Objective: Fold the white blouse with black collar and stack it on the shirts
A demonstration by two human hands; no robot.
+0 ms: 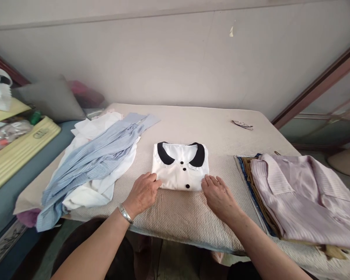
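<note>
A white blouse [175,177] with a black rounded collar and black buttons lies folded into a compact rectangle on the cloth-covered table [186,217]. At its lower left corner, my left hand [142,194] has its fingers closed on the fabric; a silver bracelet circles that wrist. My right hand [220,194] grips the lower right corner, fingers curled and close together. The fingertips and the fabric under them are partly hidden on both sides. The collar faces away from me.
To the left, a light blue striped garment [102,151] lies loosely over white clothes [90,194]. On the right is a stack of folded clothes topped by a pale pink striped shirt [303,202]. Eyeglasses [242,125] rest near the back, before the wall [175,62].
</note>
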